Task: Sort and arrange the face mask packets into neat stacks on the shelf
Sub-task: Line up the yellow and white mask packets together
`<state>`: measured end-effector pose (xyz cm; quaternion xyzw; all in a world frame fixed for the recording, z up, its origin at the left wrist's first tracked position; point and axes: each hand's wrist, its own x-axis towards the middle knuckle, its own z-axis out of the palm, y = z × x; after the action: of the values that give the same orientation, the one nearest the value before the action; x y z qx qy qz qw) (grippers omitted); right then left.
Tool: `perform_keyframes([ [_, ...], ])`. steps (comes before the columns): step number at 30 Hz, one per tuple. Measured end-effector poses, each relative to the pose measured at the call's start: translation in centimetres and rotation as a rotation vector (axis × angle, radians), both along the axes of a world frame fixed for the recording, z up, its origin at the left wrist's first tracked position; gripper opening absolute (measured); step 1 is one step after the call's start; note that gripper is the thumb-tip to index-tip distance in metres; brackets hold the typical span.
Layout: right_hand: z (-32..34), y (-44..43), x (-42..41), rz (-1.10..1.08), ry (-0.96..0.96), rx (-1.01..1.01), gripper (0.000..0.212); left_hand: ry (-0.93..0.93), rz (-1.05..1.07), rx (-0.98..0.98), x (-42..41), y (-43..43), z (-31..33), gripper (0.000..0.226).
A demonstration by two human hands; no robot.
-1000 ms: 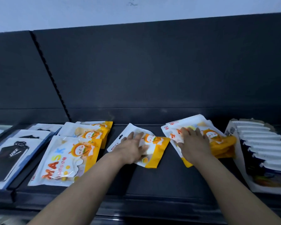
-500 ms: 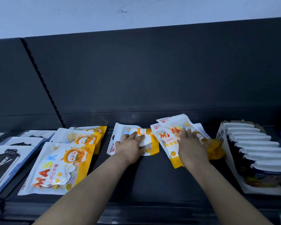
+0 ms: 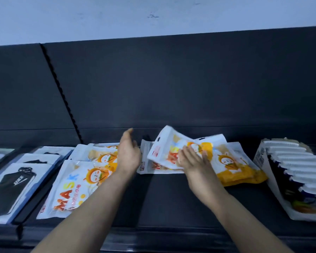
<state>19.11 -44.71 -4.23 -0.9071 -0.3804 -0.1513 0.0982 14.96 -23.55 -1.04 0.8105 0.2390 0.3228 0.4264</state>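
Observation:
Orange-and-white mask packets lie on the black shelf (image 3: 171,198). A stack (image 3: 75,183) sits at the left, with another stack (image 3: 100,154) behind it. My right hand (image 3: 192,159) grips one packet (image 3: 168,148) and holds it tilted, its left end raised, above the loose pile (image 3: 233,165) at centre right. One flat packet (image 3: 146,165) peeks out beneath it. My left hand (image 3: 129,152) hovers empty above the shelf between the left stack and the pile, fingers relaxed.
Black mask packets in white sleeves (image 3: 13,185) lie at the far left. A white box (image 3: 263,159) of upright white-topped packs stands at the right. The dark back panel (image 3: 171,88) rises behind the shelf.
My left hand let go of the small packet and rose off the shelf. My right hand lifted a packet from the pile. The two loose packets now lie together under it.

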Motion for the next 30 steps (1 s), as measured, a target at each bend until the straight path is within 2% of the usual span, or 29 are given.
perform_keyframes([
  [2,-0.5,1.4,-0.7,0.067,-0.040,-0.117,0.079,0.017,-0.036,0.075,-0.8,0.9,0.7,0.046],
  [4,-1.5,2.4,-1.0,0.154,-0.001,-0.195,0.072,0.138,-0.141,0.195,-1.6,0.8,0.6,0.041],
  [6,-2.0,2.8,-0.8,0.204,0.174,-0.206,0.066,0.279,-0.322,0.305,-2.3,0.4,-0.3,0.036],
  [8,-1.4,2.5,-0.9,0.220,0.333,-0.116,0.075,0.375,-0.502,0.403,-2.8,-0.2,-1.6,0.031],
  [10,-0.4,1.8,-1.0,0.185,0.411,0.080,0.068,0.438,-0.597,0.524,-2.9,-0.6,-2.9,0.030],
  [12,0.2,0.9,-0.3,0.015,0.254,0.139,0.051,0.549,-0.549,0.651,-2.9,-1.2,-3.5,0.042],
  [14,0.3,0.1,0.8,-0.245,0.099,0.068,0.049,0.591,-0.512,0.728,-2.8,-1.8,-3.4,0.055],
  [16,0.0,-0.4,1.6,-0.453,0.147,-0.034,0.060,0.591,-0.577,0.779,-2.5,-2.6,-3.0,0.060],
  [19,-0.6,-0.8,2.3,-0.587,0.313,-0.196,0.093,0.712,-0.662,0.757,-2.1,-3.2,-3.0,0.058],
  [20,-0.8,-0.9,2.5,-0.615,0.362,-0.224,0.098,0.739,-0.657,0.736,-2.0,-3.3,-3.1,0.058],
  [22,-1.1,-0.9,2.7,-0.656,0.410,-0.226,0.091,0.744,-0.628,0.729,-1.8,-3.5,-3.3,0.059],
  [24,-1.1,-1.2,2.8,-0.681,0.395,-0.161,0.076,0.748,-0.606,0.745,-1.6,-3.8,-3.4,0.061],
  [26,-0.6,-1.8,3.1,-0.669,0.358,-0.015,0.070,0.766,-0.583,0.787,-1.3,-4.0,-3.4,0.065],
  [30,0.2,-3.2,3.3,-0.488,0.260,0.271,0.064,0.768,-0.527,0.861,-0.6,-4.5,-3.4,0.065],
])
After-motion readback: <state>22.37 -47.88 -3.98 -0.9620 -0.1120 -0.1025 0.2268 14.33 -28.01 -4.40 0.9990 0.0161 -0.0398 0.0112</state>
